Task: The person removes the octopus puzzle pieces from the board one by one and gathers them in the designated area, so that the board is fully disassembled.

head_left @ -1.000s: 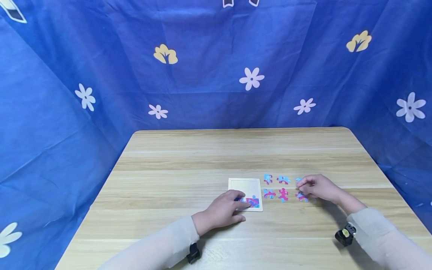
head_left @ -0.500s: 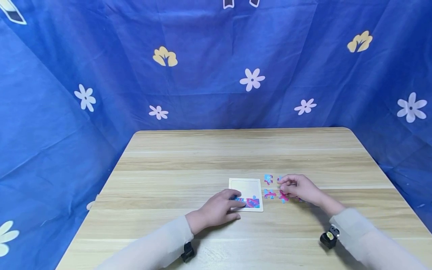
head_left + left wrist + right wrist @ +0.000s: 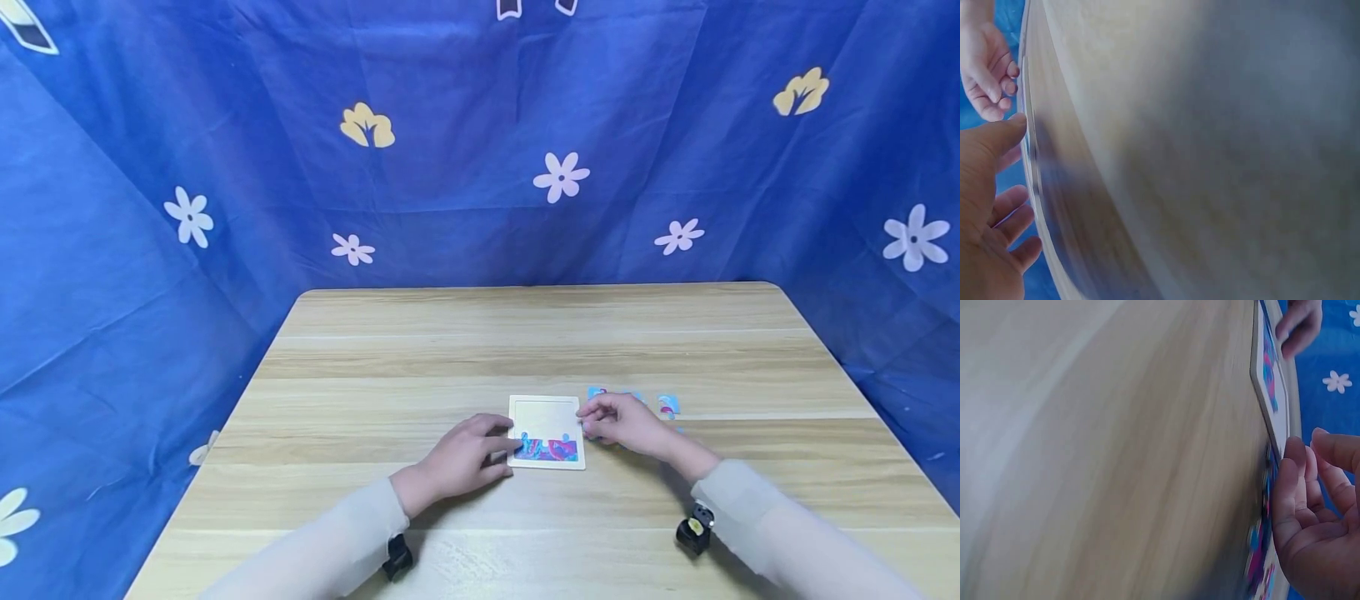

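A square wooden puzzle tray (image 3: 547, 398) lies flat mid-table, with a strip of pink, blue and purple jigsaw pieces (image 3: 555, 451) filling its near side. My left hand (image 3: 461, 458) rests at the tray's left edge, fingers loosely spread, holding nothing that shows. Beside the tray's right edge is my right hand (image 3: 628, 427), low over the loose jigsaw pieces (image 3: 668, 405). In the right wrist view, thumb and fingers of the right hand (image 3: 1319, 512) are bent, with a gap between them and no piece visible there. The hand covers some pieces in the head view.
The wooden table (image 3: 420, 350) spreads around the tray. A blue patterned cloth (image 3: 480, 208) hangs behind the table and along its sides. A dark wrist camera (image 3: 693, 533) sits under the right sleeve.
My right hand has moved left across the loose pieces to the tray's right edge. My left hand has drawn back left, uncovering the strip of pieces in the tray.
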`<state>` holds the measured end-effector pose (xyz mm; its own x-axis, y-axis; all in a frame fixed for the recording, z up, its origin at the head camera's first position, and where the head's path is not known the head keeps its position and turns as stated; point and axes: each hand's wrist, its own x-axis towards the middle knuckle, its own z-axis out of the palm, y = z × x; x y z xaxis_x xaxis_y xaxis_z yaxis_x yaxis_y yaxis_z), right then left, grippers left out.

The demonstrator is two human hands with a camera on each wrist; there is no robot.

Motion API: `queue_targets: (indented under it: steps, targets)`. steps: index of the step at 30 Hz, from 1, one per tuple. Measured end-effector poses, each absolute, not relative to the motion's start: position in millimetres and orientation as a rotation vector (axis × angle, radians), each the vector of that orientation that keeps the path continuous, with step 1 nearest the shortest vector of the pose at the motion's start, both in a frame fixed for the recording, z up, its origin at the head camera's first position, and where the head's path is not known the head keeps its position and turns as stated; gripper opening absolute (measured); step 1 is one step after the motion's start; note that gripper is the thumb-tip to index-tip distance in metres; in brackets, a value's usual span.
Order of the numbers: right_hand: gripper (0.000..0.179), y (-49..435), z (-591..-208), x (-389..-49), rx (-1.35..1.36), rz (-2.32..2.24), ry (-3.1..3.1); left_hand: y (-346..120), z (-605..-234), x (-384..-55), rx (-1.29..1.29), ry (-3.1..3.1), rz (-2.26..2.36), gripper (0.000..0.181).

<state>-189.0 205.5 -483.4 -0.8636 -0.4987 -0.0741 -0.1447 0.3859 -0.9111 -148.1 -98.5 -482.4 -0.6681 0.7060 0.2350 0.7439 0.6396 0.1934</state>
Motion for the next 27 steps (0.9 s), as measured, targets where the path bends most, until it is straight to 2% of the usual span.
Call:
queue_targets:
  steps: [11, 27]
  targets:
    - [0.017, 168.2, -482.1, -185.0, -0.644, -1.469, 2.272, -101.0, -480.7, -156.4, -1.187, -2.744, -0.427, 0.042]
    - [0.016, 135.7, -481.1, -175.1, -0.576, -1.447, 2.258, -103.1, -483.0, -158.6, -1.212, -2.723, -0.469, 0.042]
